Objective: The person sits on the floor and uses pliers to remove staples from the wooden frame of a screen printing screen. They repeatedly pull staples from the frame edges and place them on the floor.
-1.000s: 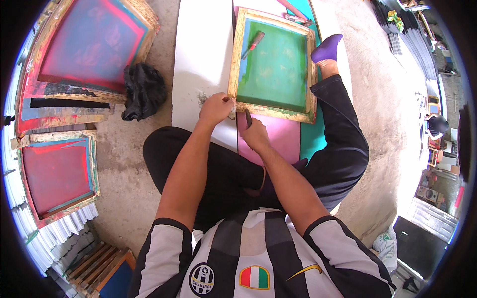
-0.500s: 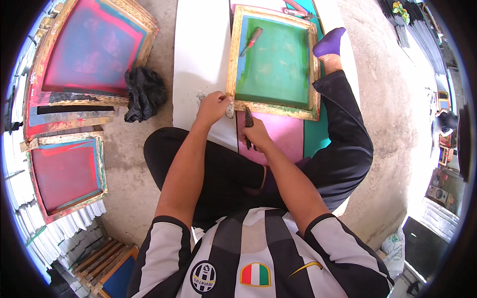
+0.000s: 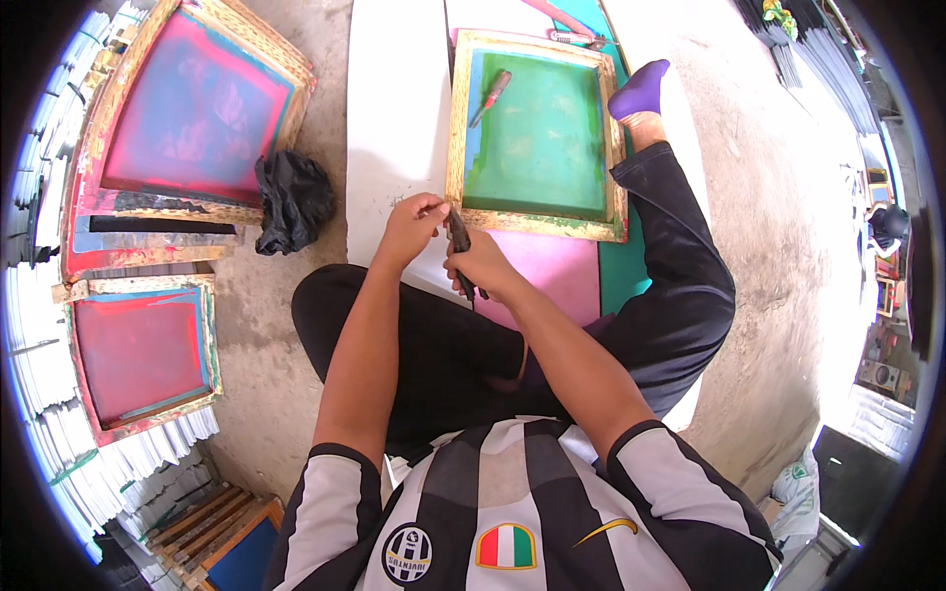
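Observation:
A wooden screen-printing frame [image 3: 537, 221] with green mesh lies in front of me. A screwdriver [image 3: 491, 98] with a red and dark handle rests on its mesh. My right hand [image 3: 481, 264] is wrapped round a pair of dark pliers [image 3: 459, 232], whose jaws point up at the frame's near left corner. My left hand [image 3: 409, 229] is closed in a pinch beside the pliers' tip, at that same corner. Whatever is between its fingers is too small or hidden to make out.
Beneath the frame are white, pink [image 3: 552, 264] and teal boards. A red-handled tool [image 3: 567, 22] lies beyond it. Two more printing screens, a large one [image 3: 202, 118] and a small one [image 3: 138, 345], stand at left near a black plastic bag [image 3: 294, 200]. My purple-socked foot [image 3: 639, 91] is at right.
My right hand has brought the pliers left and up to the corner, beside my left hand. A pale metal piece seen there earlier is now mostly hidden. The view has shifted slightly.

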Demonstrator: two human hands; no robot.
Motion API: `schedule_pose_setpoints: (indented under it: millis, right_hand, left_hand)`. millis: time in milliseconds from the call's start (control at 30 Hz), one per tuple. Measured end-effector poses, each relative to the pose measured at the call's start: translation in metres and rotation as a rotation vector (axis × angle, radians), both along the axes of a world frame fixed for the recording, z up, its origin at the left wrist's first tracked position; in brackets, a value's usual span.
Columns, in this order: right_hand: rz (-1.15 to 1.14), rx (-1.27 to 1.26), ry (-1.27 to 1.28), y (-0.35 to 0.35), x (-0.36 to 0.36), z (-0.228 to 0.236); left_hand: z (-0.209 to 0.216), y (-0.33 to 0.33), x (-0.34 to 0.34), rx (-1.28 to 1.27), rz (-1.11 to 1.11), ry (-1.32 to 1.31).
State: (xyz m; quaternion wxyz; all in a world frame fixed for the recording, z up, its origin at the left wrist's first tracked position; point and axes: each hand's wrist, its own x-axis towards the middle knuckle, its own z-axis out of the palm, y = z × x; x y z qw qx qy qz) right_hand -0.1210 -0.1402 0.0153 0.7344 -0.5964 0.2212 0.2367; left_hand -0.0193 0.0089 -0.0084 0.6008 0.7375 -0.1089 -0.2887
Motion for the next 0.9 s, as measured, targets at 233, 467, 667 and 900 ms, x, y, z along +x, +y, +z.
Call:
schedule_pose_setpoints:
  millis: [233,467,667,900]
  right_hand:
    - [0.087,0.13,0.184,0.006,0.006,0.007]
    - [-0.051,-0.174,0.213,-0.028,-0.03,-0.038]
    - [-0.019,-0.341,0.288,-0.032,-0.027,-0.052]
    - [0.062,-0.574,0.319,-0.034,-0.011,-0.061]
  left_hand:
    - [-0.007,0.011,0.008,0.184,0.154,-0.036]
    - [-0.004,0.011,0.013,0.713,0.258,-0.169]
    - [-0.004,0.002,0.015,0.703,0.248,-0.105]
    - [-0.011,0.0,0.017,0.614,0.263,-0.113]
